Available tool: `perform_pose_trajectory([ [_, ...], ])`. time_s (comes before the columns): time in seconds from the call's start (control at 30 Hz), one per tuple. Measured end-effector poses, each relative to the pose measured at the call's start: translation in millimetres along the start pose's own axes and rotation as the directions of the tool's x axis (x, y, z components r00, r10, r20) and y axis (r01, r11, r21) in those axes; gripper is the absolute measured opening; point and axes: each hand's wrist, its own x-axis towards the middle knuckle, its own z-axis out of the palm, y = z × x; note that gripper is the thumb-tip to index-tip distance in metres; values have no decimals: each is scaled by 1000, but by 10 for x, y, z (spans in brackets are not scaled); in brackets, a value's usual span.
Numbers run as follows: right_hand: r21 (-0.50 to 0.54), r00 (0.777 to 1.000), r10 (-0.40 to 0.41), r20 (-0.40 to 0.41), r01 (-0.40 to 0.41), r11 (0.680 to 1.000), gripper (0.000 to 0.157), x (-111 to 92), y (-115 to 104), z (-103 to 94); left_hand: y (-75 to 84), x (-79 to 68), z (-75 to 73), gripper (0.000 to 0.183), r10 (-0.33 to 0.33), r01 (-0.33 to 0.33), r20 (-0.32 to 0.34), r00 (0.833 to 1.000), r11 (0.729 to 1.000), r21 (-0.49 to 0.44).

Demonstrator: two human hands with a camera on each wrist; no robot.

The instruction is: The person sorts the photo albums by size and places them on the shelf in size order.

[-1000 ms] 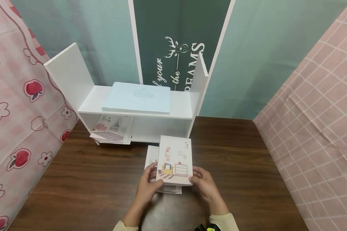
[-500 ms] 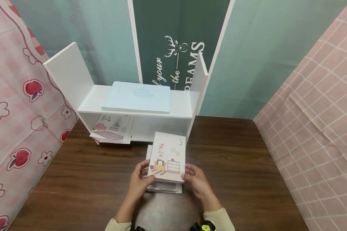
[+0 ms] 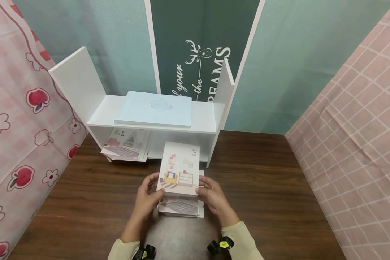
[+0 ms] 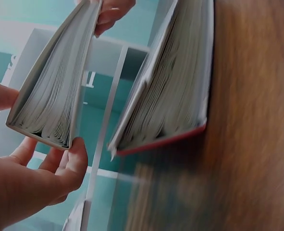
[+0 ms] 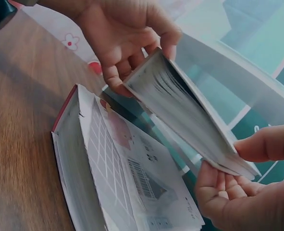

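Note:
A thick white book, its cover printed with a yellow armchair and a dresser, is held between both hands. My left hand grips its left edge, the thumb on the cover and the fingers beneath. On the opposite edge, my right hand pinches it the same way. The wrist views show the held book raised, its pages slightly fanned. Below it, apart, lies another thick book with a grid-floor picture and a reddish edge. In the head view, the held book partly covers that lower pile.
A white two-level shelf stands behind the hands, with tall side panels. On its upper board lies a light-blue whale-print book. Similar white books are stacked at the lower left, jutting over the front edge. Patterned cloths hang around the wooden table.
Both hands have carried the armchair book leftward and slightly forward, toward the shelf. More of the grid-floor book beneath now shows. The shelf and its books have not moved.

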Motion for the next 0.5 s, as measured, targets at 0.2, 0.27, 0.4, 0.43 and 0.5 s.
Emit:
perform_pose_trajectory([
  [0.2, 47, 1000, 21, -3, -21, 999, 54, 117, -27, 70, -9, 115, -93, 50, 58, -58, -7, 998, 998, -7],
  [0.27, 65, 1000, 26, 1, -26, 998, 54, 161, -31, 91, -17, 152, -123, 49, 58, -58, -4, 998, 998, -18],
  [0.4, 94, 1000, 22, 14, -23, 995, 53, 257, -32, 131, -26, 234, -180, 49, 48, -48, -3, 999, 997, -55],
  [0.43, 98, 1000, 25, 12, -26, 995, 53, 280, -33, 140, -22, 254, -191, 49, 50, -50, -4, 999, 997, -58],
  [0.5, 104, 1000, 26, 14, -27, 994, 52, 320, -40, 162, -17, 290, -213, 49, 56, -56, -6, 998, 996, -65],
])
